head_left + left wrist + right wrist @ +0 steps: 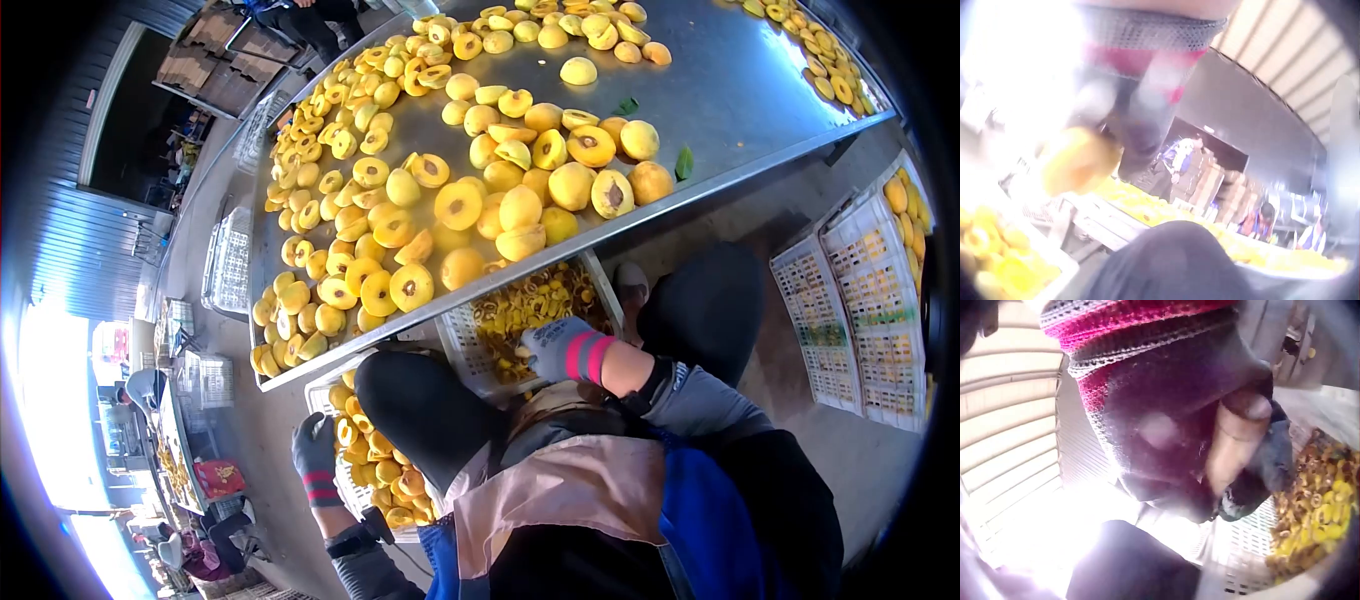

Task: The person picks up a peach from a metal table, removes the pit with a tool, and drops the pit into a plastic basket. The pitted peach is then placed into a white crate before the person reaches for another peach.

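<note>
The head view looks steeply down through a fisheye lens from above the seated person. The table (740, 80) crosses the upper half of the frame.

The left wrist view sits close behind the left hand (315, 450) (1125, 94). It is set low and faces up and outward. The left of the frame is blurred and overexposed.

The right wrist view sits very close under the right hand (555, 348) (1179, 425), which fills the centre of the frame.

The head and left wrist views share the fruit crate (322, 395) (1063, 269). The head and right wrist views share the scrap crate (455, 335) (1247, 537).
</note>
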A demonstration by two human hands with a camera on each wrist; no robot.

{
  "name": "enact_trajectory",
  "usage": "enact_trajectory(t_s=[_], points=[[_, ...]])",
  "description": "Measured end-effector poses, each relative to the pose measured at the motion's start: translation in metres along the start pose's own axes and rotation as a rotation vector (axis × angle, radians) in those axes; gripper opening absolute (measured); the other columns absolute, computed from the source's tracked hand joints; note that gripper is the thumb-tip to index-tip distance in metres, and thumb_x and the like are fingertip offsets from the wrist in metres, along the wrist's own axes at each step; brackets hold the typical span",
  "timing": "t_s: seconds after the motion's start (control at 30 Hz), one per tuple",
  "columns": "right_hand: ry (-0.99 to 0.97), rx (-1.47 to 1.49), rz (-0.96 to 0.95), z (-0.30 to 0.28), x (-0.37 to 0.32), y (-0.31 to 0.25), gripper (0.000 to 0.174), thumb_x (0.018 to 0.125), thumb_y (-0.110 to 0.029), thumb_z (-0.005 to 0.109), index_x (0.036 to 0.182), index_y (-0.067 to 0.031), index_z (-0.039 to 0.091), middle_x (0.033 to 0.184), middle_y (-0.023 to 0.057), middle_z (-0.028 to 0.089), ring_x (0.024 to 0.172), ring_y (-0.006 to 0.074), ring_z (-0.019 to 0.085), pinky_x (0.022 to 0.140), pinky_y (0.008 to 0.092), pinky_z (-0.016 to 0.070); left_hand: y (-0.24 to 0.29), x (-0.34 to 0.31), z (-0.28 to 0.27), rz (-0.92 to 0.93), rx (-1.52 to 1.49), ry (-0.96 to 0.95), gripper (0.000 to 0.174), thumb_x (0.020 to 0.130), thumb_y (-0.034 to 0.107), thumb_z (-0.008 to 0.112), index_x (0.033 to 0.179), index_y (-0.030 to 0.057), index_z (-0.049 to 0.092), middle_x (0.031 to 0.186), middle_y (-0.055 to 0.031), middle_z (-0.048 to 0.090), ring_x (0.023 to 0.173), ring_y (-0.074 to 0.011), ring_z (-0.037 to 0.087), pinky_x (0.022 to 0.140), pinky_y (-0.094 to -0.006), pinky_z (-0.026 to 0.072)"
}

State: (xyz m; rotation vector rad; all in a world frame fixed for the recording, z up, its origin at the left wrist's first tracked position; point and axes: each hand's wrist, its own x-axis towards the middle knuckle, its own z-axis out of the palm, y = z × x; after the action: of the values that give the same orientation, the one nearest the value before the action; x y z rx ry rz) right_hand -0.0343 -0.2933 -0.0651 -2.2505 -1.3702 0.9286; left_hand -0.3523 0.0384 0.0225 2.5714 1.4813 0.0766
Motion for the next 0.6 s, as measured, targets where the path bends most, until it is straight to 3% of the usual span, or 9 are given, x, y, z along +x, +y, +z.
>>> enact_trajectory(t_s=[0.03, 0.07, 0.13, 0.17, 0.27, 0.37, 0.47, 0.5, 0.6], points=[[0.042, 0.057, -0.026, -0.007, -0.004, -0.006, 0.034, 0.091, -0.029, 0.053, 0.116, -0.0080, 0.063, 0.104, 0.0216, 0.068, 0.100, 0.0368, 0.065, 0.084, 0.0471, 0.0506, 0.020, 0.000, 0.003, 0.343, 0.179, 0.261, 0.039, 0.086, 0.031, 0.070, 0.116, 0.0059, 0.067, 0.117, -0.0190, 0.063, 0.110, -0.0333, 0.060, 0.094, -0.0419, 0.0487], [0.080, 0.116, -0.047, -0.009, -0.005, -0.008, 0.034, 0.091, -0.029, 0.053, 0.116, -0.0080, 0.063, 0.102, 0.0214, 0.069, 0.099, 0.0371, 0.065, 0.083, 0.0479, 0.0506, 0.048, 0.012, 0.008, 0.516, 0.071, 0.346, 0.036, 0.085, 0.022, 0.071, 0.117, 0.0050, 0.067, 0.120, -0.0185, 0.062, 0.114, -0.0300, 0.058, 0.093, -0.0401, 0.0499], [0.191, 0.208, -0.020, -0.008, -0.002, -0.005, 0.035, 0.092, -0.033, 0.054, 0.117, -0.0081, 0.058, 0.104, 0.0206, 0.068, 0.099, 0.0379, 0.064, 0.083, 0.0489, 0.0496, 0.166, 0.006, 0.007, 0.368, -0.479, 0.112, 0.033, 0.085, 0.005, 0.069, 0.117, 0.0031, 0.066, 0.122, -0.0157, 0.063, 0.106, -0.0268, 0.063, 0.089, -0.0346, 0.0525], [0.270, 0.238, -0.038, -0.008, -0.002, -0.003, 0.036, 0.092, -0.034, 0.055, 0.117, -0.0081, 0.058, 0.106, 0.0204, 0.067, 0.099, 0.0380, 0.064, 0.084, 0.0488, 0.0494, 0.189, 0.032, 0.038, 0.612, -0.479, 0.097, 0.035, 0.084, 0.006, 0.070, 0.119, 0.0040, 0.065, 0.122, -0.0156, 0.063, 0.102, -0.0277, 0.065, 0.088, -0.0350, 0.0526], [0.416, 0.294, -0.069, -0.012, -0.001, 0.002, 0.036, 0.092, -0.033, 0.058, 0.116, -0.0077, 0.057, 0.108, 0.0201, 0.066, 0.100, 0.0391, 0.063, 0.084, 0.0482, 0.0488, 0.286, 0.048, 0.077, 0.796, -0.087, -0.154, 0.049, 0.082, 0.025, 0.074, 0.126, 0.0101, 0.061, 0.120, -0.0138, 0.065, 0.111, -0.0312, 0.062, 0.096, -0.0398, 0.0486], [0.454, 0.347, -0.067, -0.016, -0.006, 0.004, 0.036, 0.091, -0.033, 0.059, 0.117, -0.0074, 0.057, 0.106, 0.0210, 0.066, 0.098, 0.0400, 0.062, 0.083, 0.0483, 0.0491, 0.315, 0.084, 0.099, 0.678, 0.119, -0.371, 0.056, 0.077, 0.036, 0.076, 0.126, 0.0140, 0.060, 0.120, -0.0151, 0.064, 0.114, -0.0338, 0.060, 0.097, -0.0419, 0.0471], [0.493, 0.377, -0.086, -0.014, -0.007, 0.005, 0.038, 0.088, -0.032, 0.062, 0.117, -0.0064, 0.056, 0.105, 0.0219, 0.066, 0.098, 0.0404, 0.062, 0.081, 0.0486, 0.0495, 0.329, 0.079, 0.091, 0.632, 0.236, -0.396, 0.060, 0.074, 0.041, 0.078, 0.125, 0.0139, 0.060, 0.120, -0.0183, 0.063, 0.114, -0.0354, 0.059, 0.098, -0.0432, 0.0463], [0.504, 0.405, -0.082, -0.014, -0.007, 0.004, 0.040, 0.087, -0.031, 0.063, 0.117, -0.0058, 0.056, 0.105, 0.0222, 0.065, 0.097, 0.0403, 0.063, 0.081, 0.0487, 0.0498, 0.325, 0.085, 0.095, 0.710, 0.251, -0.336, 0.061, 0.077, 0.037, 0.077, 0.128, 0.0098, 0.058, 0.120, -0.0190, 0.063, 0.111, -0.0317, 0.062, 0.096, -0.0394, 0.0489], [0.617, 0.490, -0.141, -0.027, -0.013, 0.000, 0.044, 0.085, -0.026, 0.069, 0.121, -0.0044, 0.056, 0.103, 0.0217, 0.066, 0.091, 0.0402, 0.064, 0.078, 0.0463, 0.0521, 0.290, 0.111, 0.115, 0.714, -0.333, -0.355, 0.059, 0.082, 0.030, 0.075, 0.131, 0.0043, 0.055, 0.121, -0.0160, 0.063, 0.108, -0.0245, 0.063, 0.092, -0.0341, 0.0514]])
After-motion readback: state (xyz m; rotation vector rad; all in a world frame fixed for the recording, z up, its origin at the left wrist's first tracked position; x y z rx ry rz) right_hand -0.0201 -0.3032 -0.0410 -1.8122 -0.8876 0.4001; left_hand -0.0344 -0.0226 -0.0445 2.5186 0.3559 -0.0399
